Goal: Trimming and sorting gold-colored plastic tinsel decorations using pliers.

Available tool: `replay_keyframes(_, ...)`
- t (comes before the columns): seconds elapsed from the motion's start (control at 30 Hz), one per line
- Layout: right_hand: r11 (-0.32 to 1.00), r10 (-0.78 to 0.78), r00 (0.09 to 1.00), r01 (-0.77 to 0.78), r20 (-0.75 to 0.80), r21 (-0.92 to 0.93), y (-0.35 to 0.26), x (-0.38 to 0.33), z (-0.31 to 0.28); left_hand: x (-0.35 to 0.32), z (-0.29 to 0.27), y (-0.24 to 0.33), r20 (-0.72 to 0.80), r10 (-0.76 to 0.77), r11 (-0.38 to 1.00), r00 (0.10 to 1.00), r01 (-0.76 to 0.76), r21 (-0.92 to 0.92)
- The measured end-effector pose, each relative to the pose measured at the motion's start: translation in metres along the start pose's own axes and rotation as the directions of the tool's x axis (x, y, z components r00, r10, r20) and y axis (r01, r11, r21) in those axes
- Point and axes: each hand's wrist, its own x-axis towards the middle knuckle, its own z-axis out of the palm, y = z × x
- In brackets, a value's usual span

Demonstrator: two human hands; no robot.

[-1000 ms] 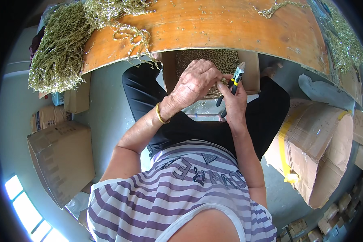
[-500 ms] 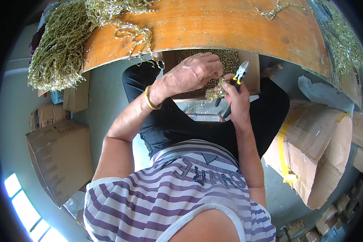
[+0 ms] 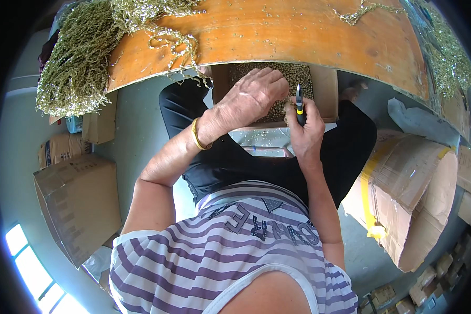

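Note:
My right hand is wrapped round a pair of cutting pliers with black and yellow handles, jaws pointing away from me. A bit of gold material shows by its thumb, largely hidden. Just to the left, my left hand hangs with its back up and fingers curled together; whatever they hold is out of sight. Both hands are over an open cardboard box of small gold beads between my knees, partly beneath the table edge.
On the wooden table, a glittery gold garland heap hangs off the left edge, with a loose strand beside it. More gold strands lie at the far right. Cardboard boxes stand left and right of my legs.
My right hand has turned, so the pliers now point straight away and look narrow with the jaws closed. The gold bunch in its fingers is now mostly hidden. My left hand has shifted slightly.

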Motion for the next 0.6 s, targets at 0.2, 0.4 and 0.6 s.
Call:
replay_keyframes(0.2, 0.714, 0.310, 0.877, -0.470, 0.367, 0.519, 0.006, 0.006, -0.014, 0.006, -0.007, -0.018, 0.191, 0.014, 0.895, 0.982, 0.073, -0.440)
replay_keyframes(0.4, 0.407, 0.411, 0.756, -0.653, 0.509, 0.639, 0.013, 0.003, -0.013, 0.002, 0.005, -0.016, 0.213, -0.121, 0.770, 0.970, 0.227, -0.596)
replay_keyframes(0.6, 0.851, 0.335, 0.925, -0.379, 0.179, 0.364, 0.008, 0.005, -0.007, 0.000, 0.006, -0.004, 0.041, -0.148, 0.906, 0.988, 0.152, -0.395)
